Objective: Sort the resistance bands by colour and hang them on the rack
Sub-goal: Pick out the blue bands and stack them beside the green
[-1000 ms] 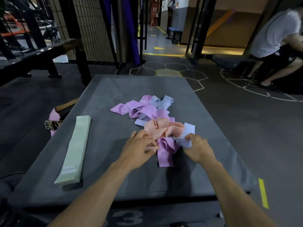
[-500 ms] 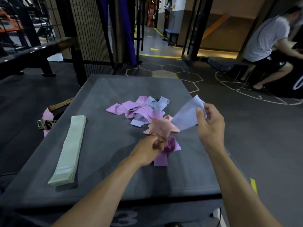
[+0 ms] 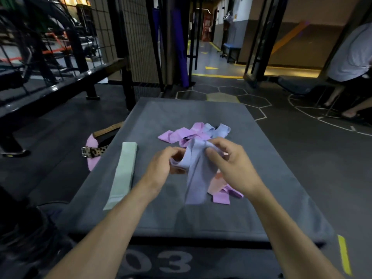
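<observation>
A lavender-blue resistance band (image 3: 196, 178) hangs above the grey padded box (image 3: 171, 216), held at its top by both hands. My left hand (image 3: 161, 168) pinches its left loop end and my right hand (image 3: 231, 166) grips the fold at the top right. Under it lie a peach band (image 3: 215, 184) and a purple band (image 3: 223, 197). Farther back sits a tangle of pink bands (image 3: 181, 135) and another lavender-blue band (image 3: 219, 130). A stack of flat green bands (image 3: 121, 175) lies along the box's left side.
A pink and leopard-print belt (image 3: 94, 153) lies on the floor left of the box. A black metal rack and mesh panel (image 3: 130, 47) stand at the back left. A person in a white shirt (image 3: 354, 55) sits at the far right.
My right hand has pulled the lavender-blue band out of the pile and brought it to the centre. My left hand let go of the peach band and took the lavender-blue band's other end.
</observation>
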The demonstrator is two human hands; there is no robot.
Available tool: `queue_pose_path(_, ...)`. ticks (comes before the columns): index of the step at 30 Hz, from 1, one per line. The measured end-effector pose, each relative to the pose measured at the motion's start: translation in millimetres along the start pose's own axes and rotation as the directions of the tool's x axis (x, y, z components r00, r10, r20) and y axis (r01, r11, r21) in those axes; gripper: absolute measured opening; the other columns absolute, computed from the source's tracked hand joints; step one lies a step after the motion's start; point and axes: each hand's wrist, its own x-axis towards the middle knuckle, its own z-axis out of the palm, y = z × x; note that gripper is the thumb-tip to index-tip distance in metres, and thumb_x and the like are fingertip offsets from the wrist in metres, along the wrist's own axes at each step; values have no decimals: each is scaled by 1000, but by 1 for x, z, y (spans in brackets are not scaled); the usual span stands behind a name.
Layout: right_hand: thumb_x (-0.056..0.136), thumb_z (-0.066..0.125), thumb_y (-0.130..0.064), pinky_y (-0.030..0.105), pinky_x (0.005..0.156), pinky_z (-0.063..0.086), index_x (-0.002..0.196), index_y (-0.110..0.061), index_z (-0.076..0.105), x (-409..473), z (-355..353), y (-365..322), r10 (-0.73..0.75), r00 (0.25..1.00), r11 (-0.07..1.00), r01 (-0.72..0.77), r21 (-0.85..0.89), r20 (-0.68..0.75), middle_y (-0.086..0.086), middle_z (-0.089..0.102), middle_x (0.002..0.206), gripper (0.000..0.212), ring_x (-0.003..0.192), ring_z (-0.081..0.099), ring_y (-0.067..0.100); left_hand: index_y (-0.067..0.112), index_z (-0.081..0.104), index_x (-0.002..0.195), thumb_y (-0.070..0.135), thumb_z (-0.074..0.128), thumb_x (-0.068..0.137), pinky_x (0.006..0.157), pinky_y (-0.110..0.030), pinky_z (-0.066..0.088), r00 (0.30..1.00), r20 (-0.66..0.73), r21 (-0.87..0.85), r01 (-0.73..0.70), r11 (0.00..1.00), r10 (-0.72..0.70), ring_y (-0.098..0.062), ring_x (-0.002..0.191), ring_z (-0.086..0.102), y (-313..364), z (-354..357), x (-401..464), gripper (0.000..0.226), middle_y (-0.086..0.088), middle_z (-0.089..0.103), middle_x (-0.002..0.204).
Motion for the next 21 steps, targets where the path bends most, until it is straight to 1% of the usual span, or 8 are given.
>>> queue_pose_path(3, 93, 68, -16, 30, 67, 52, 104, -26, 74, -5, 26, -9, -58, 994, 993, 67, -102, 87, -12, 70, 81, 16, 68, 58, 8, 20, 80, 95, 54, 37, 96, 79, -36, 45, 993, 63, -64, 105, 992, -101, -22, 89, 65, 11, -19, -13, 55, -8, 77, 103)
queue_pose_path(6, 91, 70, -12, 22, 66, 50, 100, -26, 76, -8, 37, -19, -83, 995, 993, 87, -77, 54, -17, 70, 79, 18, 68, 60, 3, 16, 74, 110, 73, 23, 96, 77, -36, 46, 965, 140, -21, 225, 974, -220, -22, 89, 62, 15, -44, -18, 77, -9, 73, 106)
queue_pose_path(9, 92, 69, -9, 18, 62, 44, 94, -26, 73, -5, 36, -24, -106, 994, 994, 104, -44, -40, -17, 68, 77, 18, 66, 55, 2, 16, 69, 105, 73, 31, 95, 82, -38, 51, 930, 127, 80, 337, 938, -345, -26, 89, 67, 11, -58, -24, 70, -10, 73, 102)
queue_pose_path(11, 91, 70, -6, 16, 63, 43, 95, -24, 73, -5, 36, -26, -115, 992, 993, 114, -21, -45, -17, 68, 79, 19, 65, 55, 3, 15, 65, 99, 63, 39, 99, 75, -37, 52, 911, 154, 27, 382, 924, -382, -29, 81, 69, 12, -62, -29, 54, -14, 75, 96)
queue_pose_path(14, 87, 72, -1, 27, 73, 55, 95, -25, 75, -7, 43, -26, -130, 992, 991, 130, 14, 2, -12, 74, 89, 26, 77, 66, 13, 14, 66, 93, 37, 56, 101, 69, -34, 51, 950, 122, -122, 301, 946, -287, -22, 68, 65, 21, -68, -32, 26, -11, 70, 86)
queue_pose_path(17, 84, 75, -7, 42, 82, 58, 100, -23, 75, -6, 47, -17, -138, 982, 990, 139, -2, 133, -8, 75, 95, 22, 87, 70, 19, 13, 69, 93, 19, 61, 99, 72, -33, 54, 981, 1, -135, 190, 972, -192, -19, 71, 65, 20, -71, -26, 12, -7, 70, 86)
queue_pose_path(19, 82, 80, -12, 39, 86, 58, 102, -23, 73, -8, 51, -14, -105, 955, 994, 111, -5, 278, -7, 73, 100, 24, 92, 70, 17, 15, 71, 95, 10, 59, 99, 72, -31, 55, 990, -115, -92, 70, 993, -81, -19, 76, 65, 19, -72, -22, 13, -4, 72, 88)
queue_pose_path(21, 80, 85, -15, 30, 87, 57, 99, -21, 72, -11, 53, -14, -50, 931, 999, 52, 5, 360, -7, 72, 100, 24, 91, 71, 12, 16, 71, 94, 7, 56, 100, 67, -25, 55, 986, -157, -35, -61, 998, 55, -14, 75, 65, 24, -70, -20, 18, 3, 73, 84)
